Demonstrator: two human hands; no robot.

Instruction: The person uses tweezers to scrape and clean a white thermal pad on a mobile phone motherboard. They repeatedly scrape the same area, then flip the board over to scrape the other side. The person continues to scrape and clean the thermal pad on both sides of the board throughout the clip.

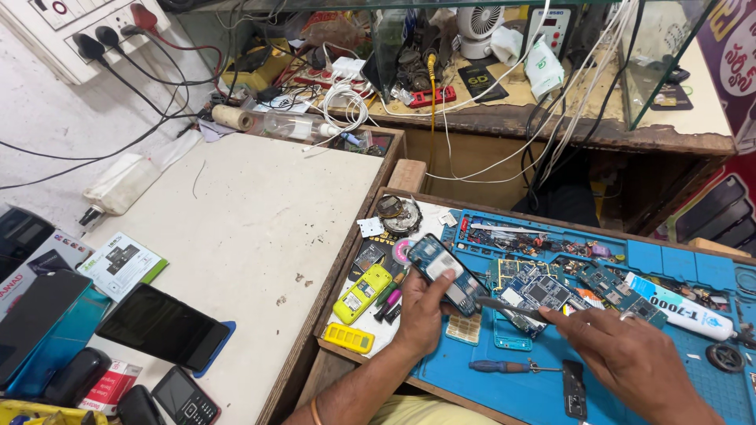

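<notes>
A white worn tabletop (252, 212) carries a black smartphone (161, 325) and a masking-tape roll (233, 117); beside it, a blue silicone repair mat (669, 260) bears green circuit boards (543, 293), a blue-handled screwdriver (498, 366) and a white glue tube (689, 312).
</notes>
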